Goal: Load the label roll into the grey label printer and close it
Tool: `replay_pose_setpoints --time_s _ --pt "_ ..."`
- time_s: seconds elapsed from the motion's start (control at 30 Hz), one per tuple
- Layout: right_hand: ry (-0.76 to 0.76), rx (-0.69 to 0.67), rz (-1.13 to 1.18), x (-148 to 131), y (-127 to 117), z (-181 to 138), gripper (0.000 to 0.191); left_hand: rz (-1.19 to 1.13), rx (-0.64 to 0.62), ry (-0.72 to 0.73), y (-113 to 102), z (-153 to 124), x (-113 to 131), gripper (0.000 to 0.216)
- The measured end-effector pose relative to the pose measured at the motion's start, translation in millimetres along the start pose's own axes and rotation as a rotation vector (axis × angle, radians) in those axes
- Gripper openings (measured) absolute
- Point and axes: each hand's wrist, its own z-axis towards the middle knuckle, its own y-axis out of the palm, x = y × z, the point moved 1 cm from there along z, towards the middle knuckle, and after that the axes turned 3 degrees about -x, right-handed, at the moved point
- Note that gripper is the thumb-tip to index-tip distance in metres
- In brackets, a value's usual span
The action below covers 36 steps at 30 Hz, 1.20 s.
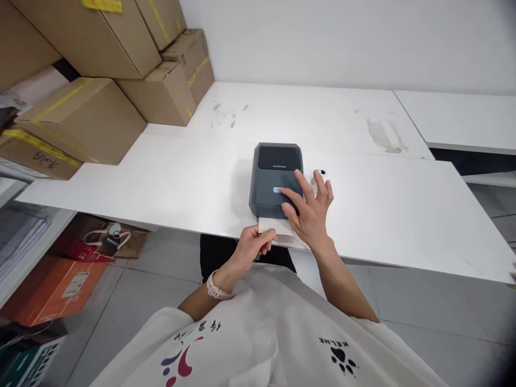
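Observation:
A dark grey label printer point(268, 180) stands on the white table near its front edge. A pale strip of label paper point(280, 226) sticks out of its front side. My left hand point(255, 244) is closed on the paper's left edge, thumb on top. Over the printer's right side, my right hand point(309, 212) has its fingers spread. Its index fingertip touches the light button point(277, 190) on the lid. Behind that hand is a small white object with a black spot point(323, 172), mostly hidden, whose kind I cannot make out.
Cardboard boxes point(92, 115) with yellow tape are stacked at the left end of the white table point(193, 177). A white wall point(342, 43) rises behind. On the floor at lower left lie an orange box point(52, 287) and a brown paper bag point(131, 242).

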Motion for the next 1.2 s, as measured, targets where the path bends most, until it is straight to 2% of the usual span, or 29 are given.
replay_pose_setpoints --time_s 0.07,0.13,0.2,0.27,0.33,0.43,0.5,0.67,0.93,1.07,1.2 --pt "-0.076 0.040 -0.048 2.1 0.4 3.9 0.030 -0.017 0.041 0.020 -0.6 0.1 -6.8 0.043" --pt "-0.114 0.026 -0.062 3.1 1.0 7.8 0.030 -0.051 0.143 0.090 -2.6 1.4 -11.1 0.047" --pt "-0.111 0.000 -0.059 3.2 1.4 9.9 0.032 -0.068 0.292 0.234 -6.5 3.3 -11.3 0.046" --pt "-0.090 -0.008 -0.055 2.7 1.5 9.4 0.034 -0.036 0.453 0.410 -11.5 5.3 -8.5 0.035" --pt "-0.066 -0.002 -0.041 1.4 1.8 6.2 0.035 0.054 0.526 0.514 -15.7 8.2 -5.6 0.022" --pt "0.009 -0.010 0.005 -3.3 3.5 -1.9 0.038 0.215 0.438 0.479 -18.5 14.2 -5.8 0.057" --pt "0.109 -0.024 0.057 -8.9 5.4 -8.5 0.040 0.281 0.365 0.453 -18.9 17.4 -8.5 0.071" --pt "0.362 -0.035 0.221 -21.7 8.6 -25.4 0.045 0.350 0.371 0.521 -21.9 19.5 -13.0 0.063" --pt "0.420 0.030 0.452 -18.4 4.0 -45.9 0.054 0.358 0.373 0.570 -24.5 21.9 -14.3 0.063" --pt "0.415 0.086 0.568 -17.2 -3.4 -34.6 0.056 0.346 0.360 0.630 -22.1 21.0 10.3 0.060" --pt "0.285 0.110 0.504 -4.5 -10.3 12.8 0.067 0.326 0.363 0.752 -29.7 46.2 58.9 0.050"
